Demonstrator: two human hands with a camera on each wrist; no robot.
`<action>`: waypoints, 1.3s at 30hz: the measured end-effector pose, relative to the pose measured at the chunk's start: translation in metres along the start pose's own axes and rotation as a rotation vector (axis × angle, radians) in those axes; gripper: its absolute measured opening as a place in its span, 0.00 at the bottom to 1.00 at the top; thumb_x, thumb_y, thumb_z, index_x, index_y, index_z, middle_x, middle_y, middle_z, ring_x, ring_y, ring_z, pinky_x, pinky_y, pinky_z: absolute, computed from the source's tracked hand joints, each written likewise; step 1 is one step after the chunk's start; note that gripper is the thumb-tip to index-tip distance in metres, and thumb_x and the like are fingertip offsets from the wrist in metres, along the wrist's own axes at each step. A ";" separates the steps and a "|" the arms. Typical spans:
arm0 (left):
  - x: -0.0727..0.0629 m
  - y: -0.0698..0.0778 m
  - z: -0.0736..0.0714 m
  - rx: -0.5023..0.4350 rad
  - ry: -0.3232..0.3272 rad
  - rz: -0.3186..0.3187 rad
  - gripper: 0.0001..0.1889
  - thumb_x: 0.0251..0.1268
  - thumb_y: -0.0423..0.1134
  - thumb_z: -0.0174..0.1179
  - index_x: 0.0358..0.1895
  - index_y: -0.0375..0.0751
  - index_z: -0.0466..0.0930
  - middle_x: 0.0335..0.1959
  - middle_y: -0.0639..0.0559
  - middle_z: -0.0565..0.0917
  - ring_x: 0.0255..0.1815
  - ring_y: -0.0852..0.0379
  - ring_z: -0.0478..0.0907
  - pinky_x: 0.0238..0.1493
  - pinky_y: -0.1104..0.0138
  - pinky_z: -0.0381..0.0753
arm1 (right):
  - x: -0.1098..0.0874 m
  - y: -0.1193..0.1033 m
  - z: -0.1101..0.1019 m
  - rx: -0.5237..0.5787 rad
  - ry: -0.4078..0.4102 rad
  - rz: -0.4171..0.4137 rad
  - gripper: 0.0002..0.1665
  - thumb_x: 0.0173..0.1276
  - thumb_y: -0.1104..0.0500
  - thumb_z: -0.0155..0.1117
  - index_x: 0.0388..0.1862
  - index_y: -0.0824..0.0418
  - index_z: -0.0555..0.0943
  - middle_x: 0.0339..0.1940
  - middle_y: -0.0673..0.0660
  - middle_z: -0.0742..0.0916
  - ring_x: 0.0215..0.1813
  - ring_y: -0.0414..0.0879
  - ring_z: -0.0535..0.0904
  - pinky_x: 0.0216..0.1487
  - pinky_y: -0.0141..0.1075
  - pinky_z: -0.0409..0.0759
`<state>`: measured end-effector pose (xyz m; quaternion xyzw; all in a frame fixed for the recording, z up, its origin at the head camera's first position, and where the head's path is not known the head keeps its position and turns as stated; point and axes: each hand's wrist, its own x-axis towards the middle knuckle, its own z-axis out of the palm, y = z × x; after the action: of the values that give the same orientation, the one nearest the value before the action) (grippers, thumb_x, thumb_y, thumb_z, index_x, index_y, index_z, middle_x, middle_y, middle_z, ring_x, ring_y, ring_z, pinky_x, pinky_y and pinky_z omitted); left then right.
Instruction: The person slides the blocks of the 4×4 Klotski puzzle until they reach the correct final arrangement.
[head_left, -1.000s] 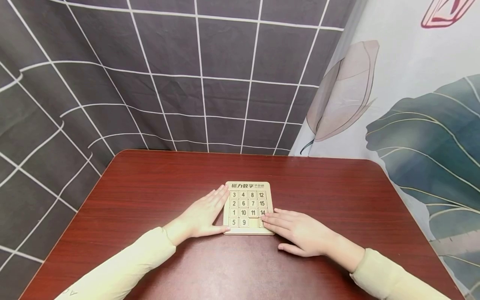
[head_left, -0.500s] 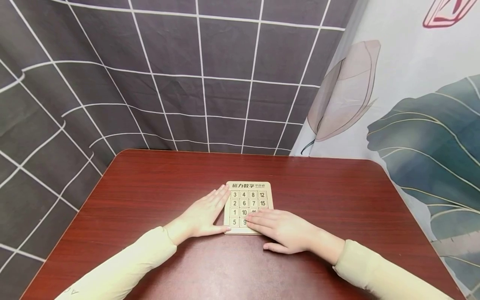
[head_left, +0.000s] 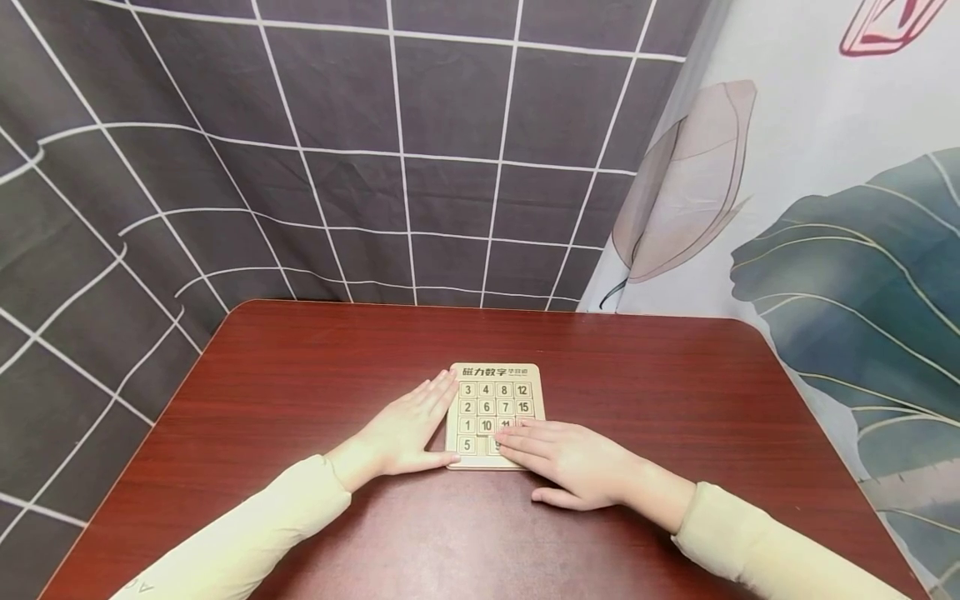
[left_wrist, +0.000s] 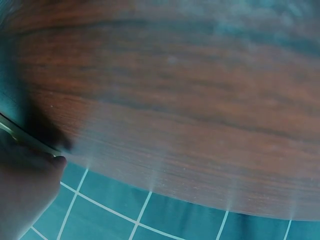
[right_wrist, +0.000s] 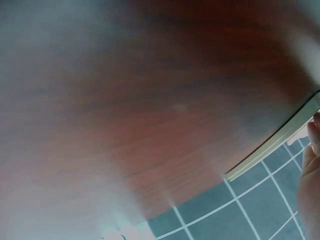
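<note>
A pale wooden number sliding puzzle (head_left: pixel 476 462) lies flat on the table, its tiles marked with black numerals. My left hand (head_left: pixel 402 427) rests along its left edge, fingers straight, with the thumb stretched to the lower left corner. My right hand (head_left: pixel 581 468) reaches in from the right, straight fingertips touching the 9 tile (head_left: pixel 492 447) in the bottom row. A narrow gap shows between the 5 tile (head_left: pixel 467 445) and the 9. Right-hand fingers hide the lower right tiles. Each wrist view catches only part of its hand and the puzzle's edge.
The reddish-brown wooden table (head_left: pixel 360 342) extends around the puzzle on every side. Behind it hangs a dark grey cloth (head_left: pixel 450 192) with a white grid. A pale curtain with leaf prints (head_left: pixel 825 250) hangs at the right.
My right hand moved left across the puzzle's lower right part, then slightly back right. The 9 tile slid a little right, away from the 5. My left hand stayed put.
</note>
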<state>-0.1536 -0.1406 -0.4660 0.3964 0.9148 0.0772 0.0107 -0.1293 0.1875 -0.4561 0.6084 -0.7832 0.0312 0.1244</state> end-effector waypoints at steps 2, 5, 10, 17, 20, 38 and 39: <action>0.000 0.000 0.000 0.003 -0.002 0.000 0.55 0.71 0.67 0.60 0.83 0.25 0.52 0.87 0.32 0.52 0.88 0.39 0.53 0.87 0.50 0.61 | -0.005 0.000 -0.001 -0.005 0.002 0.009 0.40 0.73 0.43 0.68 0.76 0.65 0.76 0.75 0.58 0.82 0.78 0.49 0.77 0.78 0.45 0.76; 0.000 0.000 0.000 0.003 0.007 0.005 0.55 0.70 0.67 0.60 0.83 0.25 0.52 0.87 0.31 0.53 0.88 0.38 0.54 0.86 0.49 0.62 | -0.012 0.000 -0.002 -0.007 0.006 0.021 0.40 0.73 0.43 0.69 0.76 0.64 0.76 0.75 0.57 0.82 0.78 0.49 0.77 0.77 0.45 0.76; 0.000 -0.001 0.000 0.008 0.009 0.004 0.56 0.70 0.67 0.60 0.83 0.25 0.52 0.87 0.31 0.53 0.88 0.38 0.54 0.86 0.49 0.61 | -0.016 0.001 -0.002 0.002 -0.003 0.037 0.39 0.73 0.44 0.68 0.77 0.62 0.75 0.76 0.57 0.81 0.79 0.49 0.76 0.78 0.45 0.75; 0.000 -0.001 -0.002 0.023 -0.017 -0.010 0.56 0.71 0.68 0.58 0.84 0.26 0.51 0.87 0.33 0.52 0.89 0.40 0.52 0.88 0.52 0.59 | -0.003 0.001 0.002 0.034 0.010 0.011 0.42 0.73 0.43 0.68 0.79 0.64 0.72 0.77 0.58 0.80 0.79 0.50 0.75 0.79 0.46 0.76; 0.000 0.000 -0.003 0.018 -0.021 -0.012 0.56 0.71 0.68 0.58 0.84 0.26 0.51 0.87 0.33 0.52 0.89 0.40 0.52 0.88 0.52 0.59 | 0.006 0.000 0.005 0.024 0.009 -0.008 0.43 0.74 0.42 0.68 0.79 0.64 0.72 0.78 0.58 0.79 0.80 0.49 0.75 0.79 0.46 0.76; 0.000 0.002 -0.003 0.000 -0.028 -0.014 0.56 0.71 0.68 0.58 0.84 0.26 0.50 0.88 0.33 0.50 0.89 0.40 0.51 0.88 0.51 0.58 | 0.030 0.001 0.005 0.032 -0.030 -0.043 0.41 0.75 0.43 0.66 0.78 0.66 0.73 0.77 0.60 0.80 0.80 0.50 0.74 0.80 0.45 0.75; 0.000 0.001 -0.003 0.002 -0.027 -0.014 0.56 0.71 0.68 0.58 0.84 0.26 0.50 0.88 0.33 0.50 0.89 0.40 0.51 0.88 0.51 0.58 | 0.028 0.001 0.004 0.031 -0.027 -0.043 0.41 0.75 0.43 0.66 0.78 0.66 0.73 0.77 0.60 0.80 0.80 0.50 0.75 0.80 0.45 0.75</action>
<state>-0.1527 -0.1403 -0.4632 0.3909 0.9174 0.0709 0.0230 -0.1372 0.1603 -0.4534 0.6271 -0.7711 0.0326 0.1051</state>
